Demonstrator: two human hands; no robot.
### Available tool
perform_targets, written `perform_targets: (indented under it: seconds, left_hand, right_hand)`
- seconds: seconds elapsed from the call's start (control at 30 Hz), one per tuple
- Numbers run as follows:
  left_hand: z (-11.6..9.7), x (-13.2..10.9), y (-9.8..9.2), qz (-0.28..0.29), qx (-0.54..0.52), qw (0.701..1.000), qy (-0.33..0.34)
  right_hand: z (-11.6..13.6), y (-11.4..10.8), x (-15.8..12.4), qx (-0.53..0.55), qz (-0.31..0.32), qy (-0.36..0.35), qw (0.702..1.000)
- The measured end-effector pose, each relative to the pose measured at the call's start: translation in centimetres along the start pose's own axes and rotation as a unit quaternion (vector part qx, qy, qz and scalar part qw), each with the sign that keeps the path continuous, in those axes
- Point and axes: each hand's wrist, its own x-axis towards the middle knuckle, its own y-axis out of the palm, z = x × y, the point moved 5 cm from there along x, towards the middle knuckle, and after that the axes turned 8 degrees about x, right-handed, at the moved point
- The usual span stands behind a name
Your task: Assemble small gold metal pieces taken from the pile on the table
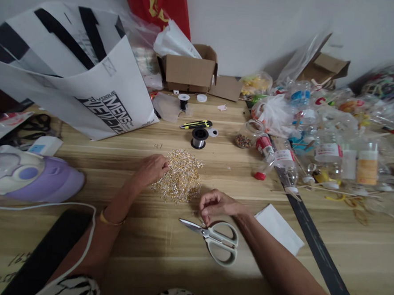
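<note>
A heap of small gold and clear beads [181, 177] lies on the wooden table [144, 251] in front of me. My left hand [152, 168] rests at the heap's left edge, its fingertips pinched together in the beads. My right hand [216, 205] sits just right of the heap with fingers curled into a pinch; what it holds is too small to make out. White-handled scissors [215, 240] lie shut on the table right below my right hand.
A spool of thin wire [199, 138] and a yellow-black utility knife [196, 124] lie beyond the beads. A large white printed bag [88, 74] stands far left, a cardboard box [189, 69] behind. Plastic bottles and bags [318, 132] crowd the right. A purple appliance [28, 177] sits left.
</note>
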Motion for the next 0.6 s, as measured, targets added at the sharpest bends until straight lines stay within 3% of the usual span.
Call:
perform_targets:
  seconds: [0.13, 0.27, 0.43, 0.6]
  left_hand:
    - [0.5, 0.2, 0.2, 0.006, -0.027, 1.000, 0.004]
    - [1.5, 0.7, 0.4, -0.014, -0.150, 0.989, 0.004]
    - [2.0, 1.2, 1.1, -0.001, -0.338, 0.941, 0.001]
    - [1.3, 1.2, 0.8, 0.027, -0.430, 0.902, -0.011]
  right_hand:
    - [0.0, 0.0, 0.0, -0.002, -0.003, 0.001, 1.000]
    - [0.0, -0.1, 0.0, -0.002, -0.002, 0.001, 1.000]
    - [0.0, 0.0, 0.0, 0.001, -0.004, -0.001, 1.000]
    - [0.0, 0.0, 0.0, 0.003, -0.008, 0.003, 1.000]
